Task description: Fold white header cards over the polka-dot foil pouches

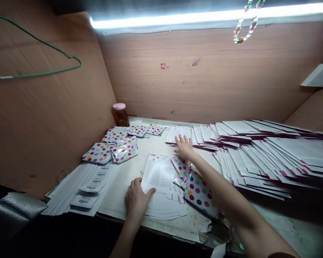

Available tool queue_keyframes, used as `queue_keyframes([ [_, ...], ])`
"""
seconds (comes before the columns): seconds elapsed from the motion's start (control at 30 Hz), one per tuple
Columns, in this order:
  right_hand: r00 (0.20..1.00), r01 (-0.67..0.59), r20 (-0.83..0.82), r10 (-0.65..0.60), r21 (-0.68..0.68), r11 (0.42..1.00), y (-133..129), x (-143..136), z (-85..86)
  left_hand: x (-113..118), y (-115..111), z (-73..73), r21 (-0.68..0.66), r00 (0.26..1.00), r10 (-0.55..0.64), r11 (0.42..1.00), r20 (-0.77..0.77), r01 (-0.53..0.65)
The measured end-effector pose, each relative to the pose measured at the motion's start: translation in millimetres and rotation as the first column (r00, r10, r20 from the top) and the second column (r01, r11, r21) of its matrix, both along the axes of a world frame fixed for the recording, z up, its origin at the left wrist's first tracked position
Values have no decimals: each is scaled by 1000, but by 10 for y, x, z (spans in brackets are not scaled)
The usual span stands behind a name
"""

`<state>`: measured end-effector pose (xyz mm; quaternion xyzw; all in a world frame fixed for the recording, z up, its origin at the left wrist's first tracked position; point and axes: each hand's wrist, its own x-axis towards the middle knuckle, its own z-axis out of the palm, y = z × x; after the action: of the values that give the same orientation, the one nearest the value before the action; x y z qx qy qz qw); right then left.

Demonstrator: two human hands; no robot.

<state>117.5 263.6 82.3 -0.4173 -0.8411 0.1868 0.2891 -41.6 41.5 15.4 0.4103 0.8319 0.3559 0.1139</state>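
My left hand [138,197] rests at the left edge of a small stack of printed sheets [161,179], thumb spread over the paper and fingers apart. My right hand [184,147] reaches forward with spread fingers, at the near edge of a printed white packet [179,132] at the left end of the rear row. Under and beside my right forearm lie polka-dot packets [199,191], partly hidden by the arm. Long overlapping rows of printed packets [247,161] with dark red edges fan out to the right.
More polka-dot packets [123,150] lie at the left, before a jar [120,114] with a pink lid. Barcode labels [97,181] sit on white sheets at the front left. A green hanger [43,73] and a bead string [243,30] hang above.
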Motion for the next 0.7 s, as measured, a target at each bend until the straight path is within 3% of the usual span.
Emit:
queue_keyframes([
  [0.13, 980, -116, -183, 84, -170, 979, -913, 181, -33, -111, -148, 49, 174, 974, -20, 985, 224, -20],
  [0.2, 950, -209, -287, 119, -307, 928, -1459, 308, -106, -27, -231, 82, 302, 931, -96, 953, 352, -16],
  [0.23, 909, -267, -409, 81, -422, 866, -1697, 358, -155, 47, -273, 103, 374, 888, -166, 928, 430, -7],
  [0.27, 798, -373, -601, -52, -560, 739, -1896, 393, -210, 133, -316, 123, 438, 831, -244, 899, 500, 0],
  [0.33, 521, -582, -766, -375, -641, 500, -2160, 419, -319, 313, -398, 146, 525, 715, -375, 851, 590, 13],
  [0.37, 400, -658, -761, -511, -627, 417, -2231, 414, -368, 396, -434, 139, 541, 684, -410, 840, 603, 27],
  [0.43, 278, -717, -696, -662, -609, 340, -2295, 389, -447, 529, -494, 73, 529, 713, -403, 847, 574, 53],
  [0.5, 220, -734, -649, -728, -602, 315, -2322, 360, -497, 615, -544, -60, 498, 815, -306, 867, 492, 25],
  [0.57, 185, -745, -661, -727, -577, 335, -2358, 336, -524, 665, -599, -224, 457, 910, -176, 889, 375, -17],
  [0.6, 170, -745, -678, -715, -564, 357, -2382, 328, -532, 682, -634, -299, 448, 930, -165, 894, 329, 0],
  [0.63, 156, -740, -689, -708, -557, 379, -2406, 323, -539, 697, -674, -360, 451, 930, -213, 891, 298, 60],
  [0.7, 146, -724, -675, -723, -571, 387, -2454, 323, -548, 725, -764, -421, 473, 855, -456, 827, 248, 304],
])
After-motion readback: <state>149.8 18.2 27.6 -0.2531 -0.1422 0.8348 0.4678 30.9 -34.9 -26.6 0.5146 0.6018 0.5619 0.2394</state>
